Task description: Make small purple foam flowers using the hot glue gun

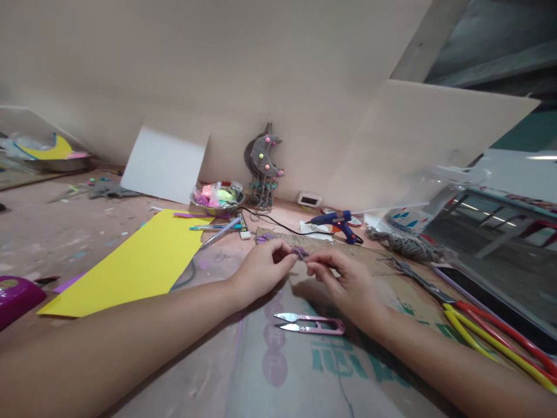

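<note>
My left hand (262, 268) and my right hand (343, 277) meet over the middle of the table. Between their pinched fingertips sits a small purple tuft of yarn (299, 252); both hands grip it. Pink thread snips (310, 324) lie on a printed cardboard sheet (304, 366) just below my hands, blades pointing left. Another purple scrap (264, 237) rests on the cardboard behind my left hand.
A yellow paper sheet (139, 264) lies left. Behind are a bowl of coloured bits (216, 197), pens (217, 228), a grey crescent ornament (264, 157), a blue glue gun (337, 223) and grey twine (409, 247). Red and yellow sticks (500, 342) lie right, a magenta object (15, 293) far left.
</note>
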Demonstrator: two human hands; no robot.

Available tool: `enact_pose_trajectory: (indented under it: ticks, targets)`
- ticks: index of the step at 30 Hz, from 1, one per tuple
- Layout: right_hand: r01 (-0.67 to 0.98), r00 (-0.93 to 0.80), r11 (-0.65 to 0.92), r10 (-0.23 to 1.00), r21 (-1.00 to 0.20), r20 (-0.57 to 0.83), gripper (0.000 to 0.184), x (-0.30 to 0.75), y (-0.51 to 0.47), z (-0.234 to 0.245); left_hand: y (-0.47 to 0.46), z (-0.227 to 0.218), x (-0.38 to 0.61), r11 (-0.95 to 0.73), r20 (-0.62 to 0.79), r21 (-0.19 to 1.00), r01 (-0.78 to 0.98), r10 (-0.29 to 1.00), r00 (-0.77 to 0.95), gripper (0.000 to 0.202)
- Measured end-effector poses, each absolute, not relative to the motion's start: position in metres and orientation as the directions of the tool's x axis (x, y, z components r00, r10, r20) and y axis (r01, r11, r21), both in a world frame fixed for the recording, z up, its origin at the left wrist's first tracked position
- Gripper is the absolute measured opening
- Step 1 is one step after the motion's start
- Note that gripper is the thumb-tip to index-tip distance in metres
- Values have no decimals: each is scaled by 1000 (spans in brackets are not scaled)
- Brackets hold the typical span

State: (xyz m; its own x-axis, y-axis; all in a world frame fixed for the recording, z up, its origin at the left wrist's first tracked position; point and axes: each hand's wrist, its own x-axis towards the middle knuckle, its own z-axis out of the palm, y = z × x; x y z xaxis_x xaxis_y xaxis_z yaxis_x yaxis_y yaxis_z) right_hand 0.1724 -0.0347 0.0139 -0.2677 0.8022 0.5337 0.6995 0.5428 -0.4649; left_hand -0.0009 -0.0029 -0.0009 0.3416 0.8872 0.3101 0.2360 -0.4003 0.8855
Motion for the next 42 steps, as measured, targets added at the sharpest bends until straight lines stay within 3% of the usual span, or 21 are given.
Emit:
enact_pose_trajectory:
  ticks: [4,7,12,18,29,35,42]
  targets:
    - [671,-341,588,785,-452,517,10,170,-37,9,-4,-1,-1,-399,310,890,221,884,350,13]
    - [663,-236,524,824,-534,515,20,174,-32,5,-2,-3,-1,-393,315,887,242,898,306,15]
    - [577,-98,397,901,-714,422,14,178,-22,7,-1,0,-1,-387,309,886,254,903,297,16]
    - [492,-116,384,918,-781,378,16,179,-18,4,-5,2,-1,-377,291,894,244,900,324,16]
    - [581,-117,282,957,-763,265,22,177,-19,5,-3,-2,-1,-391,297,897,208,880,371,15]
    - [553,-100,258,965,-792,244,22,178,-18,8,-3,-1,-1,-294,228,949,109,886,403,21]
    - [541,-138,270,963,-796,233,23,180,-16,1,-1,0,-2,-348,287,929,125,892,351,21]
